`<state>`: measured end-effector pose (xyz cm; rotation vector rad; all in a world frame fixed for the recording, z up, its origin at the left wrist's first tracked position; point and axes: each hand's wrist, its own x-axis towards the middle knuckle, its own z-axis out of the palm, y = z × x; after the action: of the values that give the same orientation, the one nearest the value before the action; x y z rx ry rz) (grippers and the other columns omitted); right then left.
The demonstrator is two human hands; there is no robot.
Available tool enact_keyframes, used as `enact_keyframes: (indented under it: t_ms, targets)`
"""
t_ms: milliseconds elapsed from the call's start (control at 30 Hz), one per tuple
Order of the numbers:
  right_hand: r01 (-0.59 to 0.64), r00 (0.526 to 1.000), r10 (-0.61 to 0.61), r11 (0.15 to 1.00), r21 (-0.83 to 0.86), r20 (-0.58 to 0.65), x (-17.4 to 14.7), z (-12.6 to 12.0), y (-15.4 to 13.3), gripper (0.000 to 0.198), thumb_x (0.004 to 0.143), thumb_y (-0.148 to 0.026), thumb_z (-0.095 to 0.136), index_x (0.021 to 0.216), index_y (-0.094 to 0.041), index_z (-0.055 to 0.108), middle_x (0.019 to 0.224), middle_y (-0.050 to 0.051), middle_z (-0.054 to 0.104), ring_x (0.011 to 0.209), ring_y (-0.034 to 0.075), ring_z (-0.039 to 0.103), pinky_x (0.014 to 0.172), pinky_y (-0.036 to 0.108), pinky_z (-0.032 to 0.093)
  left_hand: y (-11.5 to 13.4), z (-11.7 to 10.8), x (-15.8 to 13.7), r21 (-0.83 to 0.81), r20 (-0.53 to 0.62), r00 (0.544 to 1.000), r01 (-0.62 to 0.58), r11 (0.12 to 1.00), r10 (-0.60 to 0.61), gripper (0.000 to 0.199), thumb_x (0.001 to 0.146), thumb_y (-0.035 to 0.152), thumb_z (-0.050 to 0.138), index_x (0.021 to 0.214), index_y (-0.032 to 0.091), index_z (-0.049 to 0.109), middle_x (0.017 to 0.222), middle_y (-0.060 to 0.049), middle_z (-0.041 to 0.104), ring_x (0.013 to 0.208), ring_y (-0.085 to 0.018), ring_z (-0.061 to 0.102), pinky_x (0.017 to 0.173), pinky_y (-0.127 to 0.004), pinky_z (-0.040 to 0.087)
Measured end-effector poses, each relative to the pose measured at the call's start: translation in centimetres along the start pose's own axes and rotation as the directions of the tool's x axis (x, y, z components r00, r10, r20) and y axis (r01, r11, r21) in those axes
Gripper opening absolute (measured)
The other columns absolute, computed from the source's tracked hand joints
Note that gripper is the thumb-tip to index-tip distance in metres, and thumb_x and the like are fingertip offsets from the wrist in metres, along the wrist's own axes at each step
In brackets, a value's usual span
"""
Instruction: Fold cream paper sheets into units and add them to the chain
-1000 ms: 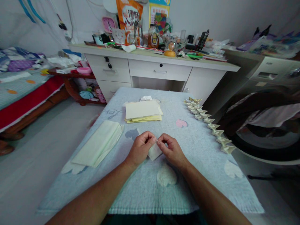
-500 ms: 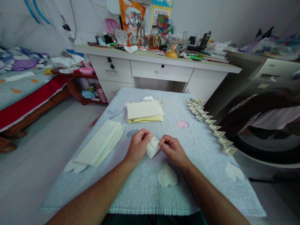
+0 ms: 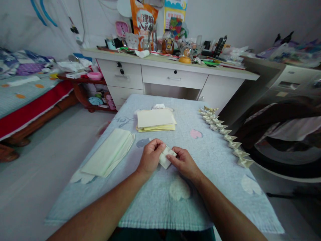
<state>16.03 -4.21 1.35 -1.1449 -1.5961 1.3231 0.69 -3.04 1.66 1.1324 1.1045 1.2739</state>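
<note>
A small folded piece of cream paper (image 3: 164,161) is held just above the cloth-covered table, between both hands. My left hand (image 3: 152,154) pinches its left corner, thumb on top. My right hand (image 3: 183,161) grips the right side, with the thumb laid across the paper's face and the fingers behind it. Farther back lies a stack of cream and yellow paper sheets (image 3: 155,118). To the left rests a pile of larger pale folded sheets (image 3: 106,152). Along the right side runs a row of folded paper boats (image 3: 235,144), several of them.
A pale blue patterned cloth (image 3: 150,207) covers the table. Beyond it stands a white desk (image 3: 173,72) crowded with jars and bags. At the right is a front-loading washing machine (image 3: 288,83) with its door open; a bed (image 3: 32,100) is at the left.
My right thumb has moved from the paper's right edge onto its face. The paper now looks flatter and wider at the right. The camera view has shifted slightly.
</note>
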Motion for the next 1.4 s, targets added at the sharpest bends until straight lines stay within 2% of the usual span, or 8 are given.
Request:
enact_keyframes:
  t_ms: [300,433,567,700,800,900,1133,1400]
  targets:
    - [0.013,1.000,-0.013,0.993,0.114,0.004,-0.1,-0.3,-0.1,0.036,0.085,-0.048,0.057,0.067,-0.017,0.052,0.061,-0.004,0.043,0.058,0.010,0.038,0.056,0.022,0.031,0.2,-0.2,0.2,-0.057,-0.028,0.999,0.037,0.998,-0.038,0.023,0.078,0.037,0.063,0.072,0.017,0.053,0.059,0.006,0.051,0.052,-0.008,0.044,0.051,-0.019,0.037]
    - [0.002,1.000,0.000,0.996,0.085,-0.021,0.0,-0.7,-0.1,0.038,0.085,-0.049,0.056,0.064,-0.017,0.051,0.059,-0.004,0.040,0.057,0.010,0.035,0.055,0.023,0.029,0.4,-0.4,0.3,-0.035,-0.011,0.999,0.051,0.998,-0.051,0.024,0.075,0.038,0.065,0.071,0.017,0.054,0.058,0.006,0.051,0.051,-0.008,0.044,0.050,-0.020,0.037]
    - [-0.003,0.996,0.013,0.994,0.112,-0.089,0.1,-1.4,-0.1,0.036,0.081,-0.048,0.061,0.065,-0.017,0.053,0.058,-0.004,0.042,0.055,0.009,0.035,0.053,0.023,0.028,0.5,-1.1,0.7,-0.016,0.122,0.986,0.120,0.993,-0.117,0.025,0.069,0.036,0.070,0.070,0.016,0.055,0.057,0.005,0.052,0.050,-0.007,0.044,0.049,-0.020,0.032]
    - [-0.030,0.982,0.067,0.978,0.204,-0.174,0.1,-2.0,-0.1,0.032,0.075,-0.044,0.067,0.065,-0.017,0.054,0.057,-0.005,0.044,0.052,0.008,0.036,0.051,0.022,0.027,0.8,-1.6,0.8,0.055,0.299,0.940,0.157,0.986,-0.166,0.023,0.067,0.032,0.070,0.066,0.015,0.054,0.055,0.005,0.049,0.050,-0.007,0.043,0.050,-0.020,0.031]
    - [-0.077,0.977,0.123,0.966,0.249,-0.176,0.1,-2.0,-0.1,0.028,0.075,-0.041,0.067,0.066,-0.018,0.054,0.053,-0.006,0.043,0.048,0.008,0.035,0.047,0.022,0.025,0.9,-1.5,0.6,0.118,0.401,0.896,0.156,0.981,-0.191,0.020,0.068,0.029,0.067,0.064,0.015,0.054,0.054,0.005,0.048,0.050,-0.007,0.042,0.050,-0.020,0.030]
    - [-0.099,0.974,0.143,0.965,0.241,-0.173,0.1,-2.0,-0.1,0.027,0.075,-0.040,0.066,0.065,-0.018,0.054,0.051,-0.007,0.043,0.046,0.007,0.034,0.045,0.022,0.025,1.0,-1.5,0.5,0.140,0.446,0.870,0.163,0.977,-0.209,0.019,0.070,0.028,0.065,0.064,0.015,0.053,0.055,0.005,0.048,0.051,-0.008,0.042,0.050,-0.020,0.031]
    - [-0.058,0.983,0.105,0.957,0.283,-0.153,0.1,-2.4,-0.4,0.027,0.074,-0.041,0.069,0.070,-0.018,0.056,0.056,-0.005,0.047,0.048,0.008,0.037,0.047,0.021,0.027,0.6,-1.7,0.7,0.177,0.452,0.879,0.076,0.981,-0.150,0.016,0.073,0.027,0.062,0.069,0.016,0.053,0.059,0.004,0.048,0.055,-0.009,0.045,0.054,-0.021,0.033]
    - [0.027,0.993,0.010,0.953,0.303,-0.121,0.1,-2.6,-0.3,0.028,0.072,-0.039,0.071,0.084,-0.020,0.054,0.069,-0.003,0.050,0.061,0.011,0.045,0.057,0.022,0.035,0.3,-1.6,0.3,0.382,0.351,0.936,-0.180,0.906,0.038,0.015,0.080,0.030,0.058,0.072,0.018,0.056,0.062,0.004,0.050,0.059,-0.011,0.046,0.057,-0.022,0.033]
